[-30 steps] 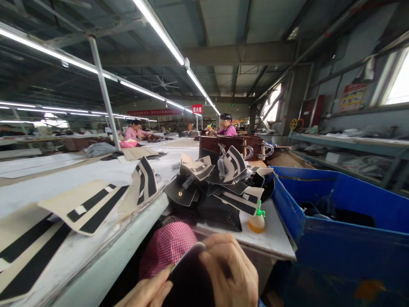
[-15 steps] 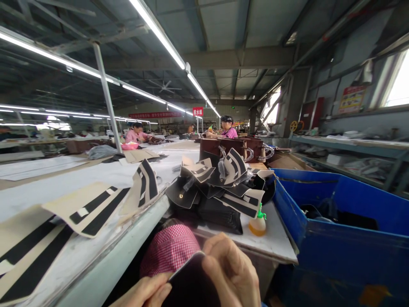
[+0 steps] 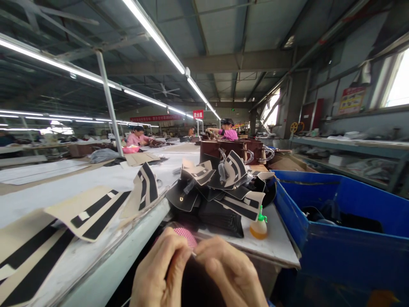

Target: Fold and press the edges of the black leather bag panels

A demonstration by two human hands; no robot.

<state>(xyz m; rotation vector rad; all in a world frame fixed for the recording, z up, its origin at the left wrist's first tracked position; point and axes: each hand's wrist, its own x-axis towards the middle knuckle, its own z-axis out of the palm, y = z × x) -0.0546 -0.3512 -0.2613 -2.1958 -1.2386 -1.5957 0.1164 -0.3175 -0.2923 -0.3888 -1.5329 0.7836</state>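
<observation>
Both my hands are at the bottom centre, close to the camera. My left hand (image 3: pixel 159 273) and my right hand (image 3: pixel 231 275) pinch the top edge of a dark leather piece (image 3: pixel 200 283) between them, fingers closed on it. Behind the hands a pink checked cloth (image 3: pixel 183 233) shows only a small patch. Just beyond lies a heap of black and cream cut pieces (image 3: pixel 220 187) on the white table (image 3: pixel 277 243), with a small orange glue bottle (image 3: pixel 258 226) beside it.
Cream and black striped pieces (image 3: pixel 92 211) lie along the long bench (image 3: pixel 64 183) at left. A blue bin (image 3: pixel 345 226) stands at right. Brown bags (image 3: pixel 236 149) sit farther back. Two people in pink work at the far end.
My left hand has risen from the bottom edge and closed on the dark piece next to my right hand. It now covers most of the pink checked cloth.
</observation>
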